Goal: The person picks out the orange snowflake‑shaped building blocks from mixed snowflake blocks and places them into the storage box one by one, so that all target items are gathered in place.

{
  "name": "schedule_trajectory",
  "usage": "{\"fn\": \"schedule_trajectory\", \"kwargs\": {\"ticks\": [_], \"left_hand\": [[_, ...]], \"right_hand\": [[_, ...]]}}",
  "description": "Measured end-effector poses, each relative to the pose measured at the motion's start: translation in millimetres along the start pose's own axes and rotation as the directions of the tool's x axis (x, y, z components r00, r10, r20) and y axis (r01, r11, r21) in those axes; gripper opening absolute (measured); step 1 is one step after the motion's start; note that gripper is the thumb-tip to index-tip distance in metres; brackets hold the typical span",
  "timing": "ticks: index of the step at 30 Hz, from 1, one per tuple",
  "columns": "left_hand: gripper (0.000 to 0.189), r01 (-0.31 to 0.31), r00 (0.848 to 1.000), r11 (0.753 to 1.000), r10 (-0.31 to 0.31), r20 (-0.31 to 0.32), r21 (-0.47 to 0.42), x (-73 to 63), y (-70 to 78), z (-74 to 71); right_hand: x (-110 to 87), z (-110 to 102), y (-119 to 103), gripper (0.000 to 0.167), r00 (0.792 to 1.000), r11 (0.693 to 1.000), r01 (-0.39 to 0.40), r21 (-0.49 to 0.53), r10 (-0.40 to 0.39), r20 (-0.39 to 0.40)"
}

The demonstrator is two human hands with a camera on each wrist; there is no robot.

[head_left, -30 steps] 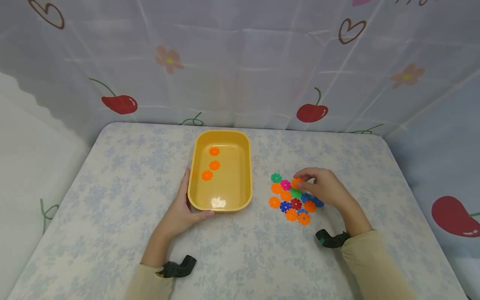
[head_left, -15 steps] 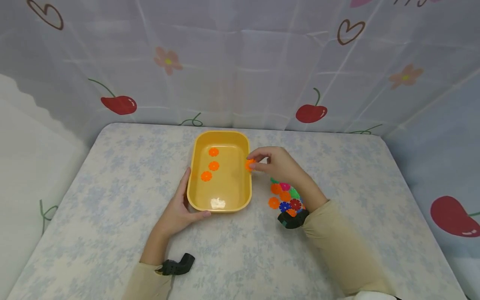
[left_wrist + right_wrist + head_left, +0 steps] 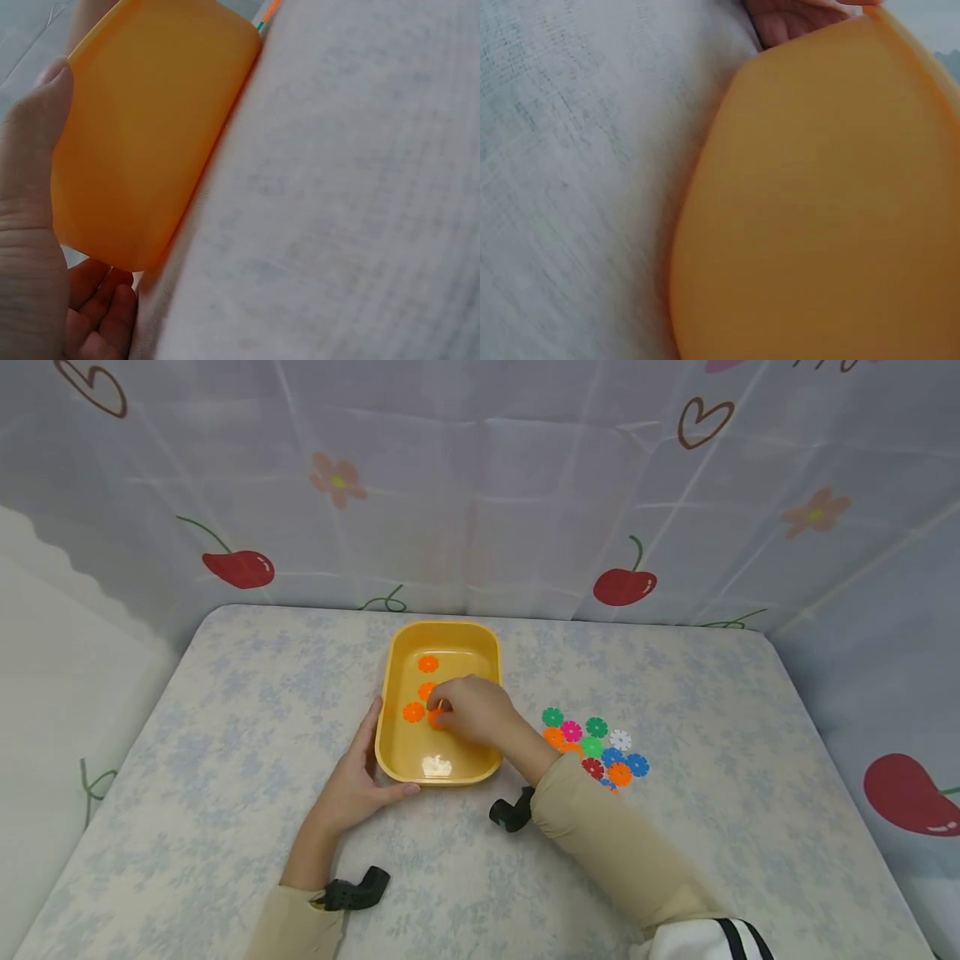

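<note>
A yellow plastic tray (image 3: 397,752) lies on the table, its wall (image 3: 150,135) filling much of the left wrist view. My left hand (image 3: 356,793) grips its near left corner, thumb over the near rim and fingers along the left side. Inside the tray, my right hand (image 3: 476,710) pinches an orange notched disc (image 3: 435,720) low over the floor; whether the disc touches it I cannot tell. Three other orange discs lie there: a far disc (image 3: 428,663), a partly covered middle disc (image 3: 426,691) and a near disc (image 3: 413,712). The right fingers are out of the right wrist view.
To the tray's right, several loose discs lie on the patterned tablecloth (image 3: 187,793), among them a green disc (image 3: 552,717), a pink disc (image 3: 572,731), a white disc (image 3: 620,740) and a blue disc (image 3: 637,765). The right forearm covers part of this group. A printed curtain (image 3: 480,510) hangs behind.
My right hand has picked up an orange disc from the loose group and carried it left, over the tray's right rim and into the tray. The left hand and tray have stayed put.
</note>
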State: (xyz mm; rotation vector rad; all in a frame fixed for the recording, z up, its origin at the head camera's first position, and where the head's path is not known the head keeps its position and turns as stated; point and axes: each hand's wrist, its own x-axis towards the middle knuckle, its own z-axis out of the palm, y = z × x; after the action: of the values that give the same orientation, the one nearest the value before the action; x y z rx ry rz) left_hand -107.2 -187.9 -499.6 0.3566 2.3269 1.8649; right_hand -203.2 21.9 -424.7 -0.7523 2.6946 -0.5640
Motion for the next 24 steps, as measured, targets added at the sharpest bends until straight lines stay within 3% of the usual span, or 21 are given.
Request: {"fn": "schedule_trajectory", "kwargs": {"ticks": [13,19,24], "left_hand": [[0.124,-0.007,1.0,1.0,0.007,0.004,-0.011,0.1,-1.4,0.3],[0.124,-0.016,1.0,1.0,0.016,-0.003,-0.007,-0.2,-1.1,0.1],[0.124,-0.019,1.0,1.0,0.019,-0.01,0.009,-0.5,-1.9,0.1]], "right_hand": [[3.9,13.1,-8.4,0.015,0.999,0.996,-0.037,-0.076,0.037,-0.004],[0.9,16.3,-10.4,0.009,0.999,0.986,-0.003,-0.167,-0.005,-0.05],[-9.7,5.0,-9.6,0.021,0.994,0.996,0.001,-0.087,-0.011,-0.11]]}}
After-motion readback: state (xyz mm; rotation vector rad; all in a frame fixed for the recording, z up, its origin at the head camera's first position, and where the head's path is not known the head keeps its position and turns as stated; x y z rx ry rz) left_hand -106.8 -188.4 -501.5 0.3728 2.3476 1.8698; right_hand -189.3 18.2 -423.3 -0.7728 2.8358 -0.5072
